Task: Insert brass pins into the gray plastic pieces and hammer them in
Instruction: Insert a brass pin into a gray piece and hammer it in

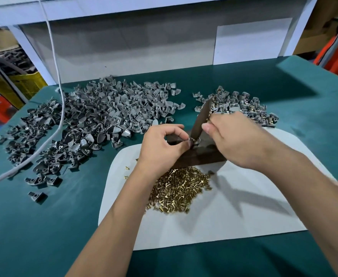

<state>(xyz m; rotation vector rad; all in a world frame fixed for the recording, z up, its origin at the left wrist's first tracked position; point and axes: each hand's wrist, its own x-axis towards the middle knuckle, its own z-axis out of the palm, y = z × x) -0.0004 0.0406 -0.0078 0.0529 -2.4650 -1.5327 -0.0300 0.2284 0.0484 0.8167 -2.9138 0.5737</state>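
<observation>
My left hand [162,144] pinches a small gray plastic piece [194,141] against a dark block [200,154] at the table's middle. My right hand [234,136] grips a flat dark metal bar [203,118], held tilted with its lower end down on the piece. The pin in that piece is hidden by my fingers. A heap of brass pins [179,188] lies on white paper [234,212] just in front of the block. A big pile of gray plastic pieces [96,120] spreads across the left of the table.
A smaller pile of gray pieces with brass pins [250,108] lies behind my right hand. A white cable [60,92] hangs down and runs across the left pile. The green table [44,226] ends at a gray wall; a yellow crate [27,82] stands far left.
</observation>
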